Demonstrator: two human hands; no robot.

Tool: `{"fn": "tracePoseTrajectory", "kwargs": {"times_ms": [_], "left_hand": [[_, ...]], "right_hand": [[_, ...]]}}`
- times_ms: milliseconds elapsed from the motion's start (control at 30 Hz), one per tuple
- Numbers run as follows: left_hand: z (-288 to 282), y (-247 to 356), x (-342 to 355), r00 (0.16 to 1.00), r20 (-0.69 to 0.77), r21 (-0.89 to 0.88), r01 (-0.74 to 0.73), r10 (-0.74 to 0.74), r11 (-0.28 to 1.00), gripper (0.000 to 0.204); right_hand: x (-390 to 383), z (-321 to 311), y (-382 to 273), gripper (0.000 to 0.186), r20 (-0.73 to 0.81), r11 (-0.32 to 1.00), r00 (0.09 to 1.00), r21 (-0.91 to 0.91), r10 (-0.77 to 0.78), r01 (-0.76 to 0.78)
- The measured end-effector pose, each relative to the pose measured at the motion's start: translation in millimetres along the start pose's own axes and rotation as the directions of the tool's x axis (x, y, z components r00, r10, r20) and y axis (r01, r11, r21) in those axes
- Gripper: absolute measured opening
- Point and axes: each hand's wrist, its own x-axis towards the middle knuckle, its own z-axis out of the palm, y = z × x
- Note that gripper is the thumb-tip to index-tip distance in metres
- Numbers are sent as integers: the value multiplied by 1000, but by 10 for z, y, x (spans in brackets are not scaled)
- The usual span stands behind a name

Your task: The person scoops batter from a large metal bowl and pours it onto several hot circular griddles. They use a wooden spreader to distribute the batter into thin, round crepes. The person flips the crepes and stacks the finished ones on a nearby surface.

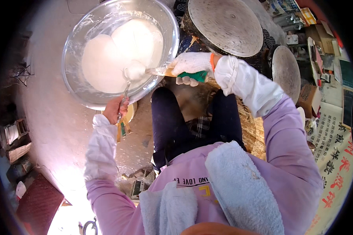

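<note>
A large metal basin (71, 84) at the upper left holds a smooth white batter (106, 58). My bare left hand (115, 109) is closed around the handle of a metal ladle (126, 92). The ladle's bowl, covered in white batter, is over the near right part of the basin. My right hand (192, 66), in a white knit glove, grips a scraper (156, 71) with a flat metal blade. Yellow and green show at its handle, partly hidden by the fingers. The blade's tip points left, close to the ladle's bowl; I cannot tell whether they touch.
A large round griddle (225, 25) stands right of the basin, with a second round griddle (285, 72) farther right. Below the basin is a yellowish round container (129, 113), partly hidden. Cardboard boxes (309, 100) and a lettered banner (337, 156) line the right side.
</note>
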Motion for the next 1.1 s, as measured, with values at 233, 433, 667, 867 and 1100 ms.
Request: {"fn": "tracePoseTrajectory", "kwargs": {"times_ms": [233, 433, 667, 867, 1100], "left_hand": [[1117, -1047, 56, 880, -258, -275, -463, 399, 843, 21], [2626, -1090, -493, 348, -461, -134, -937, 817, 323, 23], [2635, 140, -1606, 5, -85, 306, -952, 996, 31, 31], [2198, 257, -2428, 537, 183, -239, -788, 824, 567, 37], [1228, -44, -1772, 848, 22, -496, -450, 529, 742, 31]], "right_hand": [[-44, 970, 504, 10, -3, 604, 961, 777, -278, 177], [-825, 1671, 103, 14, -305, 672, 851, 522, -427, 525], [-1203, 1598, -389, 63, -456, 317, 104, -421, -884, 850], [-835, 1091, -233, 58, -366, 312, -6, -803, -931, 508], [85, 900, 864, 59, -391, 487, 325, -817, -861, 309]]}}
